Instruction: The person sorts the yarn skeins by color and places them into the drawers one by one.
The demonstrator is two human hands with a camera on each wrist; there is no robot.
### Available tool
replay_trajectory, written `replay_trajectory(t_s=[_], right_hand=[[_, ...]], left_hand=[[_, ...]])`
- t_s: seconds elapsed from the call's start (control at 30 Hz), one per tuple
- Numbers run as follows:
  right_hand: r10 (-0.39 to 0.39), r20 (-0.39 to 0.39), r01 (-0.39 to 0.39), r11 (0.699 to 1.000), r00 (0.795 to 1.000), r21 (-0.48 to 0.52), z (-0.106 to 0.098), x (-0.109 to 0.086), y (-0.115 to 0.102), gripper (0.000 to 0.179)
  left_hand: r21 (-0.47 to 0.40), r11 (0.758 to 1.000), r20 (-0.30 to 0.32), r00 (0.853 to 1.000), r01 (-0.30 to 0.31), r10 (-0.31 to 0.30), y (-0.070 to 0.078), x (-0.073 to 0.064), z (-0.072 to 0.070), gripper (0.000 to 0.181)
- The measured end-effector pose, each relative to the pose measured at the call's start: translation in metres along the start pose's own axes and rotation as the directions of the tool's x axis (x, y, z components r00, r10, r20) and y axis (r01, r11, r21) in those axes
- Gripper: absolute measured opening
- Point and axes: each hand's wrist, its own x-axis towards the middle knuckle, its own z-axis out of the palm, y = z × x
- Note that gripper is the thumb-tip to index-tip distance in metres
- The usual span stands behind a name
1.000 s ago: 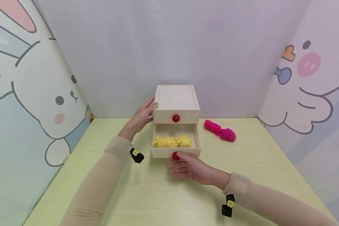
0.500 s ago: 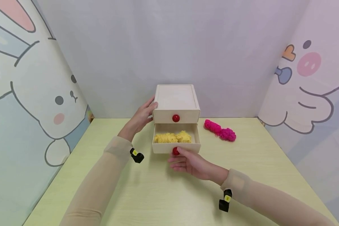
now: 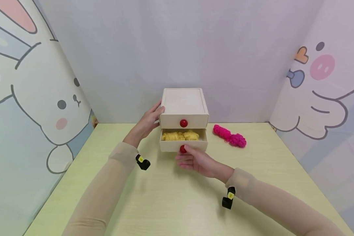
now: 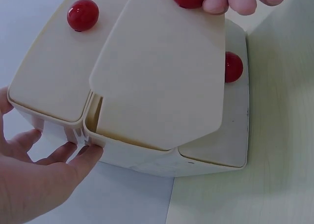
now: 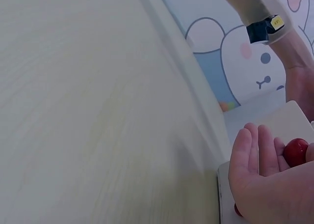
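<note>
A cream drawer cabinet [image 3: 183, 101] with round red knobs stands at the back of the table, its middle drawer [image 3: 168, 146] partly pulled out. In that drawer lies a bundle of yellow yarn [image 3: 174, 136]. My left hand [image 3: 147, 122] holds the cabinet's left side, thumb at the upper corner and fingers spread along the side wall [image 4: 132, 153]. My right hand [image 3: 203, 162] pinches the middle drawer's red knob [image 5: 296, 153] between thumb and index finger; its other fingers extend below. The left wrist view also shows the bottom drawer's knob [image 4: 233, 67].
A twisted bundle of magenta yarn [image 3: 230, 136] lies on the table to the right of the cabinet. Behind the table [image 3: 165, 203] hangs a pale curtain [image 3: 129, 59]. Cartoon-printed panels [image 3: 47, 108] stand at both sides.
The middle drawer has slid back toward the cabinet, with the right hand moving along on its knob. Less of the yellow yarn shows. The left hand has stayed in place.
</note>
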Motion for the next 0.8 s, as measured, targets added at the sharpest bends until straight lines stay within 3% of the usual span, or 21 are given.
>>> replay_trajectory(t_s=[0.8], right_hand=[[-0.025,-0.077,0.024,1.0,0.997,-0.009,-0.016,0.037,-0.015,0.055]], left_hand=[[0.0,1.0,0.01,1.0,-0.005,0.005,-0.001,0.0,-0.001,0.065]])
